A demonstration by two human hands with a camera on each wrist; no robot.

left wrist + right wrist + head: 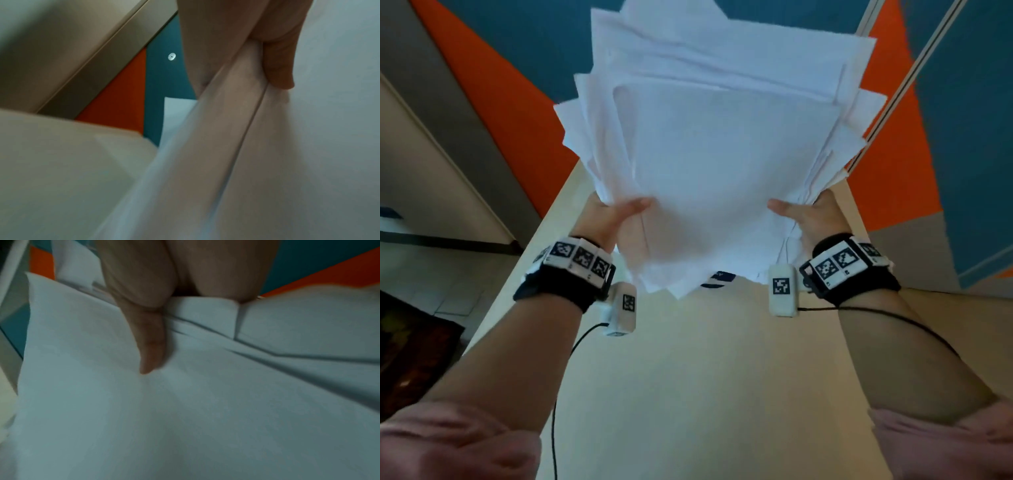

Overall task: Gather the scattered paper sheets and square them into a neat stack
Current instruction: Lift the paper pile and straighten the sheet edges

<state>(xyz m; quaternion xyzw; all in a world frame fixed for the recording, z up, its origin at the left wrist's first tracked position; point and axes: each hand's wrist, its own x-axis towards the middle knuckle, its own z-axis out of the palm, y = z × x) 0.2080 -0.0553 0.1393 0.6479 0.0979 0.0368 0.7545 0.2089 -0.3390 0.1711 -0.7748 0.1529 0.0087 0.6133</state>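
Note:
A thick bundle of white paper sheets [715, 161] is lifted off the cream table [705, 377], its edges fanned and uneven on all sides. My left hand [613, 216] grips the bundle's left side, thumb on the front sheet, fingers hidden behind. My right hand [808, 216] grips the right side the same way. In the left wrist view the thumb [277, 65] presses on the paper sheets [226, 146]. The right wrist view shows the thumb [150, 345] lying on the top sheet [185, 418], with offset sheet edges beside it.
The table is narrow and runs away from me. Beyond it the floor [945, 102] is orange and teal. A white wall and dark skirting [431, 236] lie to the left. A small blue-and-white label [717, 278] peeks from under the bundle's lower edge.

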